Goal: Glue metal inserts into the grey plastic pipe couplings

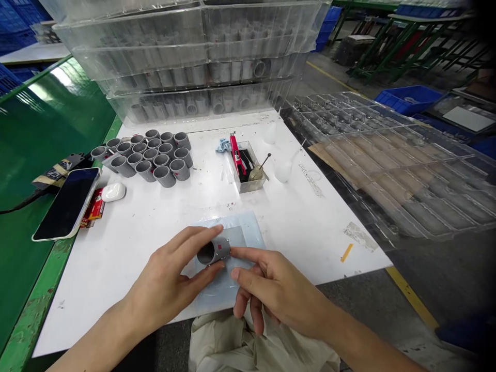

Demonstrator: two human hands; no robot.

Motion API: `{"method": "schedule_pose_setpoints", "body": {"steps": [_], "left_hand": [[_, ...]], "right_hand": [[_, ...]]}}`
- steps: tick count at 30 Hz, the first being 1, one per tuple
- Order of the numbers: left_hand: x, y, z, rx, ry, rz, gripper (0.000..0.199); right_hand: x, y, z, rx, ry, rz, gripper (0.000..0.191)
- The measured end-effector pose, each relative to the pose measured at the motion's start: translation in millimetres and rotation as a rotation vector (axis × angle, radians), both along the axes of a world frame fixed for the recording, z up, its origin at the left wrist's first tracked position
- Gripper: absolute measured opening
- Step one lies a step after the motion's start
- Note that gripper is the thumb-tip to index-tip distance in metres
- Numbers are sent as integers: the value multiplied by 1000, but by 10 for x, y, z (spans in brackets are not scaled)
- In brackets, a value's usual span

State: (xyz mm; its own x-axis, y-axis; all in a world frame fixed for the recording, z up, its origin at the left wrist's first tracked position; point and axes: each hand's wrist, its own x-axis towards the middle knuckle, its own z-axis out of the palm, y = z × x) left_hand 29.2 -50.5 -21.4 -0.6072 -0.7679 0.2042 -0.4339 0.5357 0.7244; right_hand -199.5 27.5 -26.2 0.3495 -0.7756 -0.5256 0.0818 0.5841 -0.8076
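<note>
The head camera looks down at the left hand and right hand.

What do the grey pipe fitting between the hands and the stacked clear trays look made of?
The grey pipe fitting looks like moulded PVC plastic: matte, even grey with a small red mark, though another plastic cannot be ruled out. The stacked clear trays look like thin formed plastic: glossy and see-through, with grey fittings showing through their walls.

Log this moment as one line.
left hand grips grey plastic pipe fitting | right hand fingertip touches it | surface: pale blue sheet
</note>
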Motion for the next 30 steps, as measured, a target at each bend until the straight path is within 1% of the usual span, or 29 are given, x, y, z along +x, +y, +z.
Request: {"method": "schedule_pose_setpoints", "body": {"steps": [2,4,7,10,11,13,15,16,17,19,21,23,25,26,28,30], "left_hand": [[-47,-7,12,33,-11,63,61],[-77,-12,21,85,-38,99,57],[-108,-8,17,119,-73,93,49],[-157,6,-15,115,-41,62,56],[-182,10,-30,119,-22,50,58],[-235,16,-61,131,23,40,59],[-276,25,-101,152,60,58,57],[-287,32,-126,169,79,73,56],[-292,39,-154,189,103,88,56],[-286,56,-216,233,164,110,58],[-272,69,-269,263,223,115,59],[-264,74,-298,286,239,106,61],[-263,72,-303,298,234,98,65],[-264,70,-300,301,234,95,66],[-268,65,-292,306,243,88,68],[-271,61,-285,326,256,81,69]], "right_hand": [[-4,-12,-1,-17,21,9,64],[-30,-14,7,-81,129,26,55],[-141,-29,23,-251,391,21,43],[-332,-118,67,-364,539,-57,42],[-404,-175,94,-394,570,-112,42],[-534,-332,165,-488,641,-274,40],[-629,-533,239,-599,701,-423,38],[-660,-641,269,-644,722,-472,39],[-680,-748,290,-678,743,-495,40],[-696,-944,308,-719,800,-480,42],[-696,-1094,309,-769,889,-437,33],[-697,-1181,327,-850,996,-414,21],[-701,-1199,394,-945,1053,-445,16],[-701,-1180,449,-993,1053,-485,15],[-684,-1084,585,-1104,1023,-623,13],[-634,-913,721,-1206,1000,-772,10]]}}
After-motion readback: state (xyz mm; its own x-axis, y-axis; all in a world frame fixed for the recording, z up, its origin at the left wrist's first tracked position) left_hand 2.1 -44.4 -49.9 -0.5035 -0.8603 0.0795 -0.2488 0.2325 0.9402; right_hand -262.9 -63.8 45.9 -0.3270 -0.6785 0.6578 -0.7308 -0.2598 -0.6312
